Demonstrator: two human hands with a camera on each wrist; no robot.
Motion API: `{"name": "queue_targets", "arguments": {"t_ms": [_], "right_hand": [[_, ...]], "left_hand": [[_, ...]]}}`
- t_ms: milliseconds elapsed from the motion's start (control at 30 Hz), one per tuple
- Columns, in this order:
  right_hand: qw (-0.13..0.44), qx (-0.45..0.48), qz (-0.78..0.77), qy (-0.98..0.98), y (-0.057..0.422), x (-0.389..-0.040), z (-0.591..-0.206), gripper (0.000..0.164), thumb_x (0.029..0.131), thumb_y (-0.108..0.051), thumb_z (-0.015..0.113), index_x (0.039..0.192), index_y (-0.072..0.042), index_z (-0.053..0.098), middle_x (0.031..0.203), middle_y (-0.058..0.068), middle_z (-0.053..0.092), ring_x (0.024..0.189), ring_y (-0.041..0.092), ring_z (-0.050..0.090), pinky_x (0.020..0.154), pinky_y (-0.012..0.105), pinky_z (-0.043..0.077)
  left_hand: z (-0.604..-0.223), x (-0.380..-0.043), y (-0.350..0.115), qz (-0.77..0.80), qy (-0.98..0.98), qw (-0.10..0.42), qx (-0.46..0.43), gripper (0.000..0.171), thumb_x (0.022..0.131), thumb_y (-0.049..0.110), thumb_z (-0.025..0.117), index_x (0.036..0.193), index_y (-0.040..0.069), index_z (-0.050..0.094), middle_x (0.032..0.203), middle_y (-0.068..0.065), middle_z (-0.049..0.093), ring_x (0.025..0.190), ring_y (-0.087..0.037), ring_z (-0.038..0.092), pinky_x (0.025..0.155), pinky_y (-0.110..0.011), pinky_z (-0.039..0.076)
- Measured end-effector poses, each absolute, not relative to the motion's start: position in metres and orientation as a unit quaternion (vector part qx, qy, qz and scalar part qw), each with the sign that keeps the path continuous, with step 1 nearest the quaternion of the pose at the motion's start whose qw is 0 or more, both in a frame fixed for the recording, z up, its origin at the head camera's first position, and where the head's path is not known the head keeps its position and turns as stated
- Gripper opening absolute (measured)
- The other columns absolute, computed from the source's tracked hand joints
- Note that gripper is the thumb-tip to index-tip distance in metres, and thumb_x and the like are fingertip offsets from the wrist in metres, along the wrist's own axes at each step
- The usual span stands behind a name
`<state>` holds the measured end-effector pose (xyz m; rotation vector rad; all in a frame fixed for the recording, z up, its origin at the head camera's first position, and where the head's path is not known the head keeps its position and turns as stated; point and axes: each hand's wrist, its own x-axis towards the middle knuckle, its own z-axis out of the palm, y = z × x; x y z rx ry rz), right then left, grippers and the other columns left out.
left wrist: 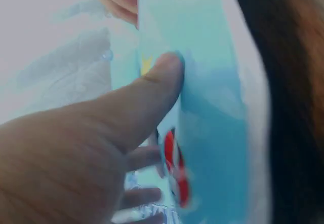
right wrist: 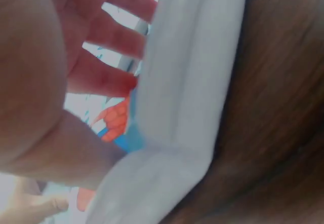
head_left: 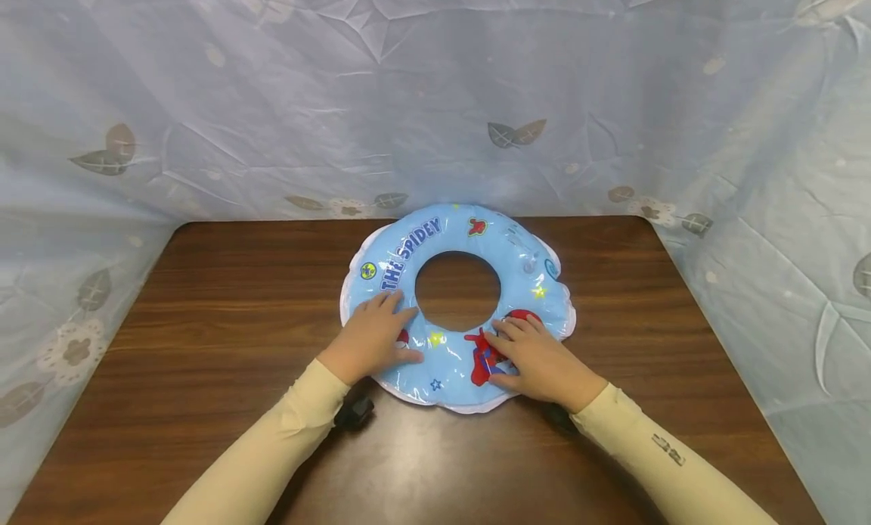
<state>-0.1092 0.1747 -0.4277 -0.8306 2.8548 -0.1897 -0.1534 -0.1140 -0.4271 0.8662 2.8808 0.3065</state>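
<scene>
A blue inflatable swim ring [head_left: 463, 230] with a white edge, red figures, yellow stars and the lettering "THE SPIDEY" lies flat on the wooden table. My left hand [head_left: 376, 337] rests on its lower left part, fingers spread and thumb apart. On the lower right part lies my right hand [head_left: 540, 358], its fingers extended across a red printed figure. The left wrist view shows the thumb [left wrist: 167, 67] touching the blue side of the ring. In the right wrist view, the fingers [right wrist: 114, 36] reach over the white edge of the ring.
The dark brown table [head_left: 238, 321] extends around the ring on every side. A pale blue curtain [head_left: 435, 94] with leaf prints hangs behind the table and along both sides. Small black devices [head_left: 355, 410] sit under the wrists.
</scene>
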Motion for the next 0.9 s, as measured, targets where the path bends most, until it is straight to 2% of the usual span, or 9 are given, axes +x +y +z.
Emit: {"name": "queue_targets", "arguments": {"t_ms": [133, 267, 367, 533, 700, 900], "right_hand": [[0.04, -0.322, -0.055, 0.944, 0.167, -0.109, -0.425, 0.08, 0.07, -0.045, 0.081, 0.139, -0.018, 0.05, 0.14, 0.008, 0.048, 0.13, 0.028, 0.041, 0.103, 0.049, 0.038], [0.038, -0.369, -0.052, 0.927, 0.159, -0.108, -0.424, 0.073, 0.072, -0.038, 0.082, 0.137, -0.022, 0.052, 0.135, 0.003, 0.051, 0.125, 0.023, 0.047, 0.094, 0.038, 0.048], [0.063, -0.377, -0.055, 0.923, 0.156, -0.107, -0.423, 0.068, 0.075, -0.035, 0.08, 0.136, -0.022, 0.053, 0.134, 0.003, 0.053, 0.122, 0.021, 0.051, 0.088, 0.034, 0.051], [0.078, -0.378, -0.053, 0.921, 0.155, -0.108, -0.423, 0.063, 0.077, -0.035, 0.078, 0.135, -0.021, 0.055, 0.135, 0.004, 0.053, 0.123, 0.023, 0.052, 0.087, 0.036, 0.052], [0.074, -0.378, -0.045, 0.922, 0.155, -0.109, -0.424, 0.062, 0.078, -0.037, 0.077, 0.134, -0.023, 0.056, 0.136, 0.004, 0.053, 0.123, 0.024, 0.051, 0.086, 0.037, 0.052], [0.088, -0.363, -0.056, 0.926, 0.153, -0.107, -0.425, 0.063, 0.08, -0.042, 0.072, 0.136, -0.023, 0.053, 0.14, 0.004, 0.05, 0.127, 0.024, 0.046, 0.089, 0.038, 0.051]], "left_hand": [[-0.418, -0.146, -0.106, 0.107, 0.922, 0.025, 0.371, 0.052, 0.078, 0.04, 0.077, 0.123, 0.018, 0.062, 0.125, -0.009, 0.057, 0.115, -0.027, 0.052, 0.098, -0.042, 0.042], [-0.418, -0.137, -0.099, 0.115, 0.9, 0.057, 0.417, 0.037, 0.08, 0.032, 0.076, 0.115, 0.021, 0.067, 0.109, -0.003, 0.06, 0.096, -0.019, 0.056, 0.082, -0.034, 0.051], [-0.424, -0.133, -0.097, 0.111, 0.901, 0.075, 0.413, 0.039, 0.081, 0.041, 0.074, 0.115, 0.021, 0.069, 0.11, -0.003, 0.059, 0.095, -0.018, 0.055, 0.08, -0.033, 0.052], [-0.434, -0.13, -0.092, 0.101, 0.912, 0.073, 0.391, 0.054, 0.074, 0.056, 0.073, 0.116, 0.023, 0.066, 0.111, -0.002, 0.057, 0.095, -0.018, 0.052, 0.077, -0.032, 0.052], [-0.435, -0.129, -0.084, 0.075, 0.919, 0.067, 0.381, 0.06, 0.071, 0.056, 0.076, 0.117, 0.022, 0.06, 0.108, -0.003, 0.054, 0.093, -0.019, 0.05, 0.073, -0.032, 0.052], [-0.434, -0.13, -0.082, 0.072, 0.924, 0.07, 0.369, 0.063, 0.069, 0.056, 0.077, 0.119, 0.021, 0.06, 0.111, -0.004, 0.055, 0.095, -0.02, 0.05, 0.074, -0.034, 0.052]]}}
